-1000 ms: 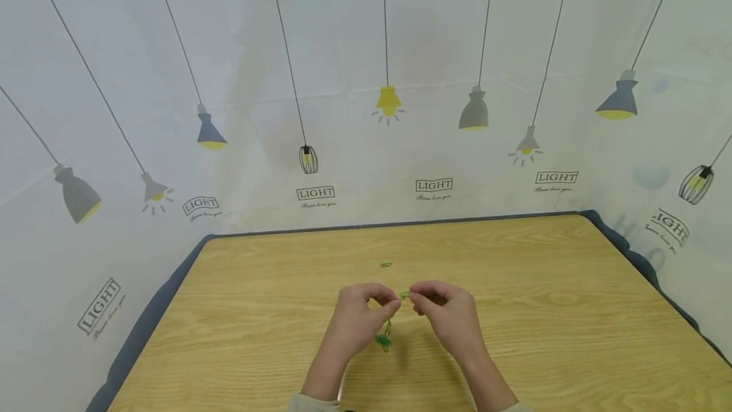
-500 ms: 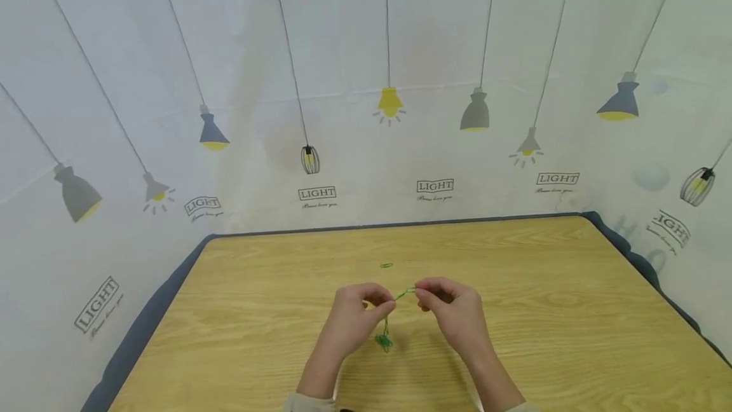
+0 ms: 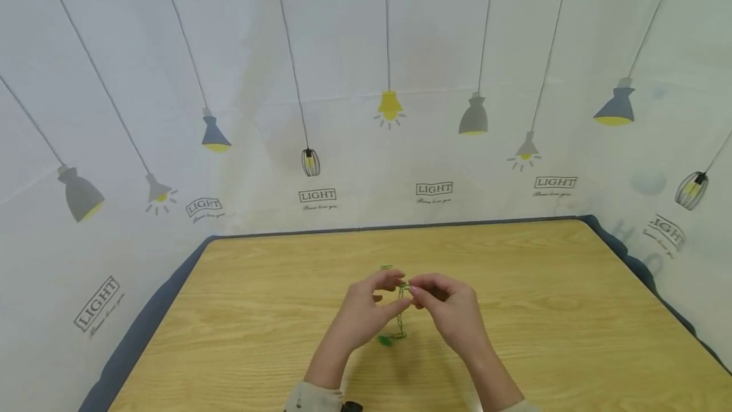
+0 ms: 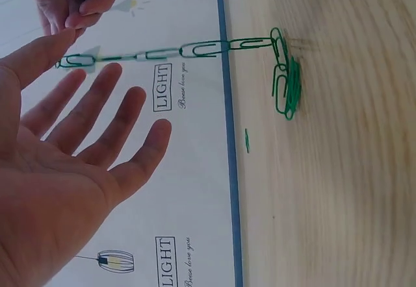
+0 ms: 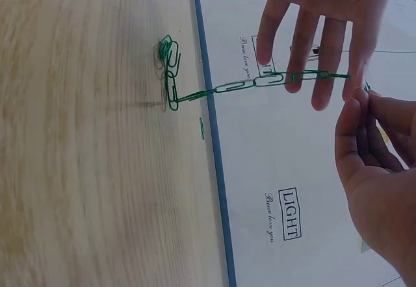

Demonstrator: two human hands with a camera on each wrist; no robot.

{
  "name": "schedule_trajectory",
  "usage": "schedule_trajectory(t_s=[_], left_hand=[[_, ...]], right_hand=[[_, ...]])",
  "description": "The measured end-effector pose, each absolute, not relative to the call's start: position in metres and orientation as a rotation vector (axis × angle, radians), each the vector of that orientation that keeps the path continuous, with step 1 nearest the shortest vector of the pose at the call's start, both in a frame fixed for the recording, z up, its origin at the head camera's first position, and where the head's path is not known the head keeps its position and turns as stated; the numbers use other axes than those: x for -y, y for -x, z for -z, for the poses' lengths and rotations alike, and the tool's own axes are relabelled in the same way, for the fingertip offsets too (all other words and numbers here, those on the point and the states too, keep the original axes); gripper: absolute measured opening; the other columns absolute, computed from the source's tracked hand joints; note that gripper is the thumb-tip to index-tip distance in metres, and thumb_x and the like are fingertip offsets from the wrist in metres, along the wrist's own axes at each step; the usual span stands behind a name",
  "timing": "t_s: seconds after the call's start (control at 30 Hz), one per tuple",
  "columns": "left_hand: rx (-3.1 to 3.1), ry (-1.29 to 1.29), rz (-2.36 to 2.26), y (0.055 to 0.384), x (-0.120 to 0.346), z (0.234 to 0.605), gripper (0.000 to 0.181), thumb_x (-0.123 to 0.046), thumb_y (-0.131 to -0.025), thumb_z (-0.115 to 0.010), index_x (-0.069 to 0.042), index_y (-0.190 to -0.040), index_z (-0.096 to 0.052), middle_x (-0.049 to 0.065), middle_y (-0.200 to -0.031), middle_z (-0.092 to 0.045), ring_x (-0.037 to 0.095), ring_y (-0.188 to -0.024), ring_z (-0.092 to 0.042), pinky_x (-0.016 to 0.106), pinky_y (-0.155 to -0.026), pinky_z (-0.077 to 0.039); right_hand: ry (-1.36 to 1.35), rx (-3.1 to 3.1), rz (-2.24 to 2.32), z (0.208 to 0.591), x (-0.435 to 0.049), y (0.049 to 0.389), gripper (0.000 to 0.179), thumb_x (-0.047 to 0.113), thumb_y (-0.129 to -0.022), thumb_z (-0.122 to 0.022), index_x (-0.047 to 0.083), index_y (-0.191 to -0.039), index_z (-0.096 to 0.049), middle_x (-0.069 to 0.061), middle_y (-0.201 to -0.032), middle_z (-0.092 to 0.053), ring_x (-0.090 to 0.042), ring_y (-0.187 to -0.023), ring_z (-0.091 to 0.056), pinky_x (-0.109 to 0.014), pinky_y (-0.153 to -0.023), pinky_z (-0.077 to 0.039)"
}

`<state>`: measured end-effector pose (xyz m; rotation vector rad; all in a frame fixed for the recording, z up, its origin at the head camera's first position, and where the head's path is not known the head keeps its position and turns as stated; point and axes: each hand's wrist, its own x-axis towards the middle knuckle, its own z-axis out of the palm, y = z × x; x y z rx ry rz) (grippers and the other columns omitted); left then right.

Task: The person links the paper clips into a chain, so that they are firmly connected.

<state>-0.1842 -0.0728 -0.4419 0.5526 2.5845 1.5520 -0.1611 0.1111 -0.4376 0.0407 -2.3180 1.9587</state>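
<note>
My right hand [image 3: 452, 307] pinches the top end of a chain of linked green paper clips [image 5: 268, 80] between thumb and fingertips. The chain hangs down from there to the table, where its lower links lie in a small green heap [image 4: 294, 89]. Beside the chain's upper end, my left hand [image 3: 366, 313] is spread, its thumb and fingers apart. In the left wrist view its thumb tip is right by the right hand's fingertips, and no clip is gripped in it. One loose green paper clip [image 3: 386, 267] lies on the table beyond the hands.
The wood-grain table [image 3: 257, 310] has a dark blue border [image 3: 286, 232] along its back. Behind and at the sides hangs a pale sheet [image 3: 343, 30] printed with lamps and lettering. A small black object [image 3: 351, 406] sits by the left sleeve.
The left hand has let go of the chain, opened its fingers and moved right toward the right hand. The chain now hangs from the right hand, which still pinches its end.
</note>
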Motion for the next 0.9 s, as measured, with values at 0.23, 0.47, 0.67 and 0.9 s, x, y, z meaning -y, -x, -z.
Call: schedule_trajectory(t_s=[0.23,0.47,0.67,0.9], left_hand=[[-2.604,-0.595,-1.581,0.185,0.070,0.443,0.015,-0.028,-0.107,-0.068,-0.020,-0.115,-0.078,-0.003,-0.109,-0.079,0.020,-0.111,-0.073,0.059,-0.107,-0.055],[-2.633,-0.577,-1.597,0.184,0.076,0.447,0.017,-0.025,-0.107,-0.066,-0.015,-0.109,-0.079,0.002,-0.101,-0.081,0.017,-0.101,-0.073,0.053,-0.102,-0.058],[-2.636,-0.528,-1.612,0.184,0.080,0.450,0.017,-0.025,-0.107,-0.067,-0.014,-0.109,-0.080,-0.001,-0.099,-0.080,0.018,-0.101,-0.074,0.047,-0.095,-0.062],[-2.612,-0.475,-1.632,0.186,0.085,0.451,0.018,-0.026,-0.105,-0.070,-0.013,-0.109,-0.082,0.001,-0.101,-0.081,0.020,-0.103,-0.074,0.045,-0.093,-0.063]], right_hand=[[-0.072,2.314,-1.972,0.440,-0.111,0.163,0.010,0.006,-0.098,-0.076,0.003,-0.106,-0.080,-0.015,-0.098,-0.078,-0.013,-0.081,-0.071,-0.025,-0.077,-0.061],[-0.100,2.380,-1.950,0.442,-0.112,0.166,0.012,0.003,-0.099,-0.074,0.001,-0.110,-0.078,-0.009,-0.096,-0.076,-0.019,-0.086,-0.072,-0.022,-0.077,-0.060],[-0.179,2.466,-1.822,0.437,-0.120,0.178,0.012,0.005,-0.100,-0.073,0.003,-0.111,-0.079,-0.011,-0.101,-0.079,-0.017,-0.089,-0.074,-0.024,-0.079,-0.062],[-0.344,2.632,-1.461,0.426,-0.127,0.209,0.013,0.013,-0.103,-0.071,0.009,-0.113,-0.078,-0.008,-0.107,-0.080,-0.016,-0.093,-0.074,-0.032,-0.081,-0.062]])
